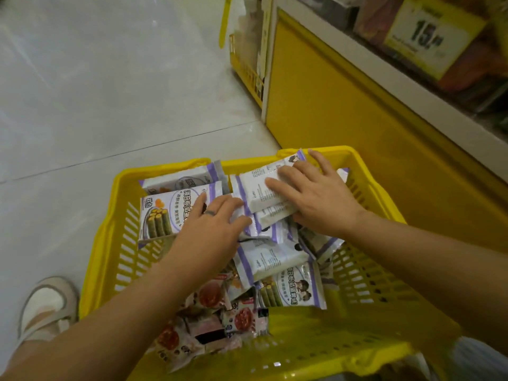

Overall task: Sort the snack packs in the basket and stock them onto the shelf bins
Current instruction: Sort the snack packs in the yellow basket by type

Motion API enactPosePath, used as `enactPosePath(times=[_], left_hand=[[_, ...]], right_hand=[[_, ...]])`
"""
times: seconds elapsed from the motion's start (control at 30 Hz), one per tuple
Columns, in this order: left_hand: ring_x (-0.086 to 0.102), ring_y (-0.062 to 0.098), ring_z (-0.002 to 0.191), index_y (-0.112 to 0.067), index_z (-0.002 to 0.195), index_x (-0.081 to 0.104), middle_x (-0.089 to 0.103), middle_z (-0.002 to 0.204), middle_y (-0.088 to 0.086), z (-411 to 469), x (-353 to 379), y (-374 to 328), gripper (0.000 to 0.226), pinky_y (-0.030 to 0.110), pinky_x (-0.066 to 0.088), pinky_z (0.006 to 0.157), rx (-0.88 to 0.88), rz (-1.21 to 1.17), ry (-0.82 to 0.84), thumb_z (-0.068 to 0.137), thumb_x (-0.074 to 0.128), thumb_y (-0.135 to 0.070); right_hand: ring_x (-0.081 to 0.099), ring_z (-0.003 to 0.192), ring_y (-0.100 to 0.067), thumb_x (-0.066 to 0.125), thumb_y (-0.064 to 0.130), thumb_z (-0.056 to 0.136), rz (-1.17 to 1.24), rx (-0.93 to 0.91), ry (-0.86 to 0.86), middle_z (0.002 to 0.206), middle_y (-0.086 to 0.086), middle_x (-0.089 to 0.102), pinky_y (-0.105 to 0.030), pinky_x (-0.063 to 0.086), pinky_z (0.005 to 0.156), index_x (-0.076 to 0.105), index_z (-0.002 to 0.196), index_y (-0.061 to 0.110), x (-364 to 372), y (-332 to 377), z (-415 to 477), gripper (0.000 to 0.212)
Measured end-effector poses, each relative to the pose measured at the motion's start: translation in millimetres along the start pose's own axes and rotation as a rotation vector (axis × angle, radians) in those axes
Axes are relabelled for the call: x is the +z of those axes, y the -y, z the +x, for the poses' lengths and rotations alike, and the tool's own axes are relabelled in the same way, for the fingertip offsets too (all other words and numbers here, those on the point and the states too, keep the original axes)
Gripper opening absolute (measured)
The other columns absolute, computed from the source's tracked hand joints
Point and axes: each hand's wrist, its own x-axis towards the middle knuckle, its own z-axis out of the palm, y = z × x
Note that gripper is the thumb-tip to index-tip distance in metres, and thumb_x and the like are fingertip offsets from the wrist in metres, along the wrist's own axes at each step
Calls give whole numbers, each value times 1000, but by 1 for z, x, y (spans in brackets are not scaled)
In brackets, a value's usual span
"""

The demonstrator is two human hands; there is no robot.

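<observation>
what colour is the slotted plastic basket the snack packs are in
Bright yellow, walls and rim alike; the slotted plastic basket shows best in the head view.

Looked steeply down and forward from the head (a single wide-angle view), close above the basket (104, 229), floor (110, 105) at left, shelf (330, 105) at right.

floor (110, 92): pale grey tiles | yellow shelf base (343, 111) right | price sign (428, 37), perhaps "15"
</observation>
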Motion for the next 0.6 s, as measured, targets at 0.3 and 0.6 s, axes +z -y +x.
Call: enactPosePath(times=[0.3, 0.6], left_hand=[[40, 36, 135, -20, 117, 66, 45, 144, 14, 0, -13, 5, 45, 65, 24, 110, 4, 27, -36, 76, 78, -34], [9, 23, 147, -31, 144, 36, 20, 156, 4, 12, -5, -8, 53, 59, 2, 116, 15, 74, 103, 94, 55, -31]], right_hand=[[63, 101, -25, 65, 33, 75, 64, 80, -128, 111, -4, 69, -49, 30, 105, 63, 121, 18, -54, -52, -15, 48], [57, 86, -13, 38, 61, 70, 325, -91, 450, 93, 11, 62, -34, 49, 74, 58, 110, 32, -99, -37, -81, 54]])
